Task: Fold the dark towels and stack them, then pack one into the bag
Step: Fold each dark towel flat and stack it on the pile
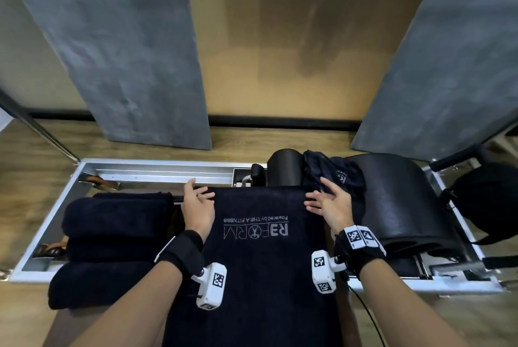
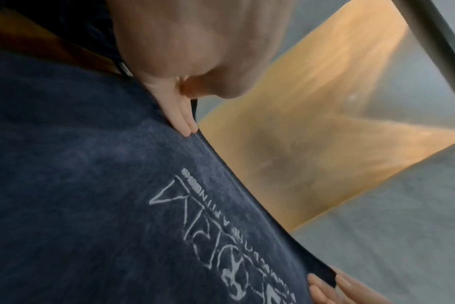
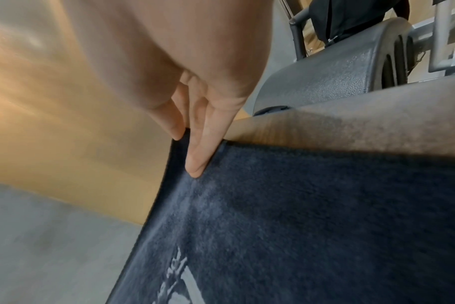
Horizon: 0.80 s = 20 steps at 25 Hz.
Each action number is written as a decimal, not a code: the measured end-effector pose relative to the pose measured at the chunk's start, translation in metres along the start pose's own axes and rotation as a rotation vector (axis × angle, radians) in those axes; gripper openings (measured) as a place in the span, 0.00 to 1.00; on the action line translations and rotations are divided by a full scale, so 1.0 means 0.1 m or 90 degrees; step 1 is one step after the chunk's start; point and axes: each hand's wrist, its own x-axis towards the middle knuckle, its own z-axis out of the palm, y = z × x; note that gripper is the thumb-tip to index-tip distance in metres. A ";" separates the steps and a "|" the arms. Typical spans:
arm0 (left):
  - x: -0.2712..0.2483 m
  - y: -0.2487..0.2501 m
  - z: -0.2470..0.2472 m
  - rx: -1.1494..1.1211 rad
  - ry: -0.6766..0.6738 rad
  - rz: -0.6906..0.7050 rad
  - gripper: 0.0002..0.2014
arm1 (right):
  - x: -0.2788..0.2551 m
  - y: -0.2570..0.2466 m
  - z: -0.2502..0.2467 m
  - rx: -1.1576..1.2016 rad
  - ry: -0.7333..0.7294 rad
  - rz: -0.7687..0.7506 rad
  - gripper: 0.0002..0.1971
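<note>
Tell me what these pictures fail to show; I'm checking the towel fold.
- Spread towel: near end cut off by the head view's bottom edge.
- Left hand, right hand: fingertips under the far hem are hidden by cloth.
- Folded towels: count unclear, dark on dark.

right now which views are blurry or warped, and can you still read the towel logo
Head view: sharp at the centre, the logo on the towel reads upside down; wide-angle bending at the edges, with the wall panels leaning outward. Left wrist view: soft, background smeared, logo partly legible, left hand out of focus. Right wrist view: right hand and wall blurred, only a scrap of logo shows.
</note>
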 end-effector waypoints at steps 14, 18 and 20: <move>-1.63 -0.71 -1.33 0.287 -0.144 0.181 0.10 | -1.98 0.71 -0.43 -0.296 -0.074 -0.062 0.04; -2.04 -1.01 -1.74 0.358 -0.121 0.188 0.10 | -2.44 1.00 -0.77 -0.511 0.007 -0.076 0.06; -2.19 -1.11 -1.89 0.393 -0.111 0.171 0.05 | -2.60 1.10 -0.89 -0.590 0.029 -0.065 0.08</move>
